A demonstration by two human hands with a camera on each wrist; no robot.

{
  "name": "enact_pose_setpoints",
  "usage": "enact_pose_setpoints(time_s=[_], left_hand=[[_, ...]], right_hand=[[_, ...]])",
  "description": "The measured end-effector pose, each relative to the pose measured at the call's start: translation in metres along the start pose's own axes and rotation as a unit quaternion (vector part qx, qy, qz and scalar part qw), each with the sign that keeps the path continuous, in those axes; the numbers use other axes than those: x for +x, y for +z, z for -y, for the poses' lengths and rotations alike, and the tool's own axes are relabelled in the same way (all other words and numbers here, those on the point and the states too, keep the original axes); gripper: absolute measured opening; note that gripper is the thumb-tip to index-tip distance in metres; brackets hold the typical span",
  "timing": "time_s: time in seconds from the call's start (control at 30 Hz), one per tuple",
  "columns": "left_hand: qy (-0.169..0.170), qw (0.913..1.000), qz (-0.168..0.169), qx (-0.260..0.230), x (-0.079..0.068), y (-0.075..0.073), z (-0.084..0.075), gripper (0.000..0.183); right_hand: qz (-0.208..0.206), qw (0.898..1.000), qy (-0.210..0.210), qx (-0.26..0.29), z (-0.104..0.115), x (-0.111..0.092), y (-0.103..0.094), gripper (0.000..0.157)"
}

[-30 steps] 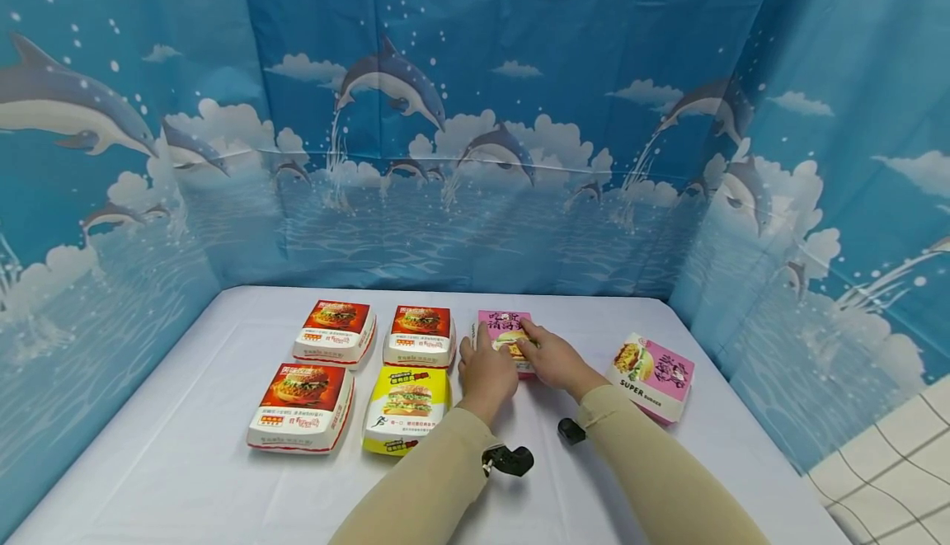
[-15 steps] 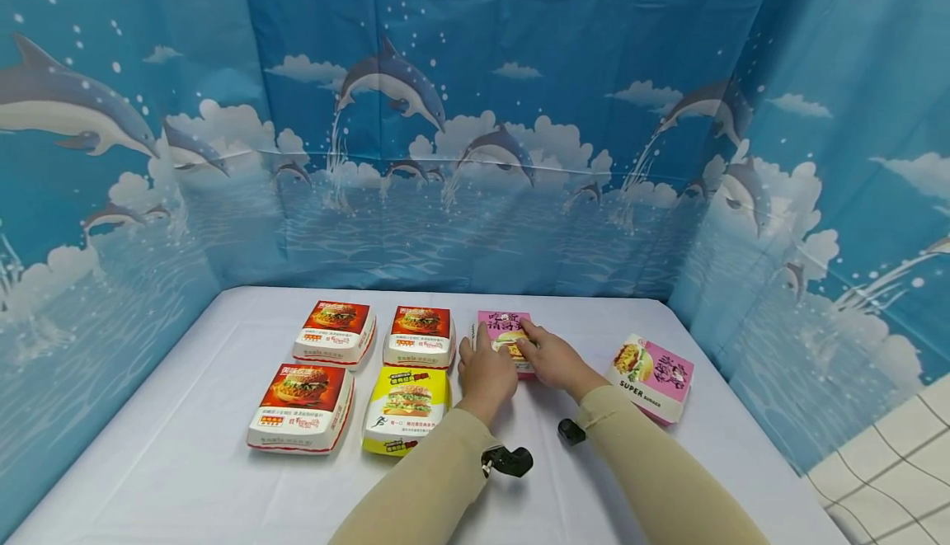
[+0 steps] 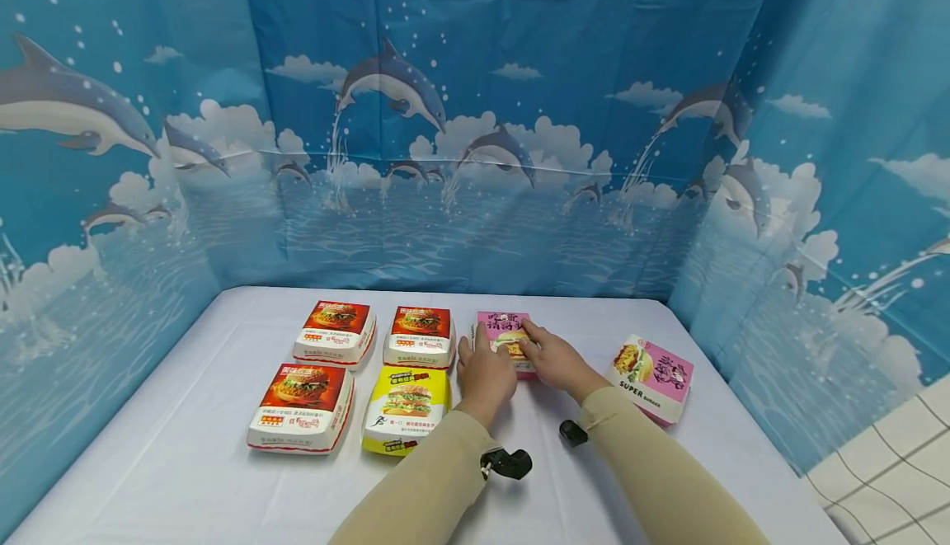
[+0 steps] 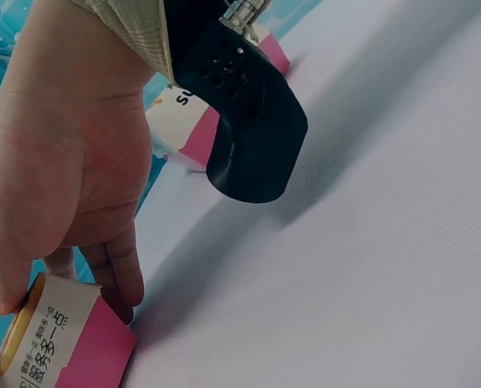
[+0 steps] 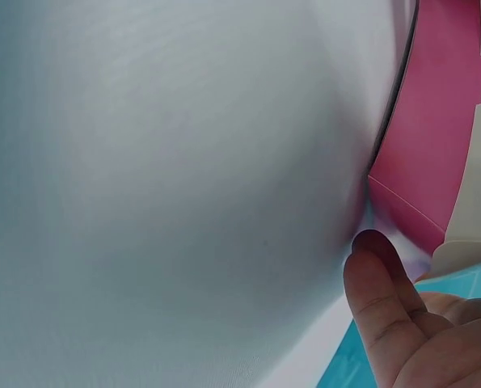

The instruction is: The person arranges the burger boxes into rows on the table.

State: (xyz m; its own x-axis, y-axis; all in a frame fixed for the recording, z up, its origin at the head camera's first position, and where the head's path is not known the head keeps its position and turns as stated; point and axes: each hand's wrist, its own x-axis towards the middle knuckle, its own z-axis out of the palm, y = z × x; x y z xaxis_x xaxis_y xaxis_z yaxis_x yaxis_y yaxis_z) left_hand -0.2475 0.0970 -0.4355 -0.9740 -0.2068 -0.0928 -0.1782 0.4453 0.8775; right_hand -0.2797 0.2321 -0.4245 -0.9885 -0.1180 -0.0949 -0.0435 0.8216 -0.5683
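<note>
A pink burger box [image 3: 503, 321] lies flat on the table at the back, right of the middle, between both hands. My left hand [image 3: 486, 373] holds its left side, with the thumb over the top; in the left wrist view, fingers reach down beside the white and pink box wall [image 4: 82, 335]. My right hand [image 3: 557, 359] holds the right side, with the thumb on the lid. In the right wrist view, its fingertips [image 5: 373, 271] are beside the box's pink corner. The hands cover part of the lid's print.
Left of the hands lie red-and-white burger boxes [image 3: 419, 337] and a yellow one [image 3: 406, 409] in two rows on the white table [image 3: 185, 479]. Another pink burger box [image 3: 653, 378] lies turned askew at the right. A dolphin curtain [image 3: 475, 223] rises behind the back edge.
Almost nothing differs. Both hands stay on the pink burger box, with at most a tiny shift of the fingers; the other boxes have not moved.
</note>
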Motion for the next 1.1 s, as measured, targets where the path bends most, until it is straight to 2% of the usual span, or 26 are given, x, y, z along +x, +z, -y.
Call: enact_pose_setpoints(time_s=[0.33, 0.67, 0.8, 0.97, 1.1], left_hand=[[0.032, 0.9988, -0.035, -0.002, -0.003, 0.001, -0.003, 0.071], [0.080, 0.9962, -0.033, -0.013, -0.012, 0.002, -0.012, 0.071], [0.116, 0.9927, -0.035, 0.004, -0.015, 0.003, -0.015, 0.069], [0.172, 0.9839, -0.037, 0.032, -0.019, 0.005, -0.017, 0.066], [0.192, 0.9799, -0.024, 0.050, -0.021, 0.006, -0.018, 0.066]], right_hand=[[-0.009, 1.000, -0.004, -0.003, 0.002, -0.005, -0.007, 0.062], [-0.031, 0.999, -0.004, -0.031, 0.004, -0.019, -0.037, 0.061], [-0.028, 0.999, 0.001, -0.039, 0.001, -0.027, -0.053, 0.063], [-0.029, 0.998, 0.011, -0.059, -0.006, -0.035, -0.070, 0.065], [-0.032, 0.996, 0.013, -0.079, -0.013, -0.042, -0.080, 0.067]])
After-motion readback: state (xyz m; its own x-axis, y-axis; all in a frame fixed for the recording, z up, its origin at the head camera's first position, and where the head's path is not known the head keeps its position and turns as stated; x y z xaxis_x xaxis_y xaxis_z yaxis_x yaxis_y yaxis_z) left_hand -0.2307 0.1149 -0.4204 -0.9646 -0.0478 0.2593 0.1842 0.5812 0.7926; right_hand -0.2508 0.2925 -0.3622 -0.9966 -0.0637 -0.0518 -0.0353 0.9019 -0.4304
